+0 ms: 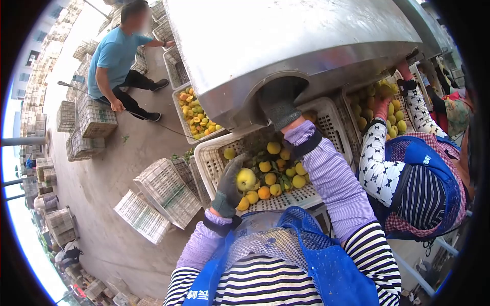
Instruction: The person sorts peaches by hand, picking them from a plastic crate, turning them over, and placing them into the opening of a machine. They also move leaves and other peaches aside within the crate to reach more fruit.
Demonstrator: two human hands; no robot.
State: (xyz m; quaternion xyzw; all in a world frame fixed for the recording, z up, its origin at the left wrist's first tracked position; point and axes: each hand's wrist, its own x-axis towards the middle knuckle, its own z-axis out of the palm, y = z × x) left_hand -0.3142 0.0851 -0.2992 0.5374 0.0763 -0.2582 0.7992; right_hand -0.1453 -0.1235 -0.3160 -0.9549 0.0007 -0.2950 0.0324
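In my gloved left hand (227, 187) is a large pale-yellow peach (246, 179), held over the left part of a white plastic crate (334, 122). Several yellow and orange peaches (265, 167) lie in that crate among some green leaves. My right hand (281, 111), in a dark grey glove, reaches into a round opening (295, 80) in the metal machine (306, 30) above the crate. Its fingers are hidden in the dark of the opening, so what they hold cannot be seen.
A crate of halved-looking orange fruit (196, 115) stands at the machine's left end. Stacked crates (168, 191) lean on the floor at left. A co-worker (423, 188) handles fruit at a crate (357, 135) on the right. A person in blue (115, 58) pulls crates.
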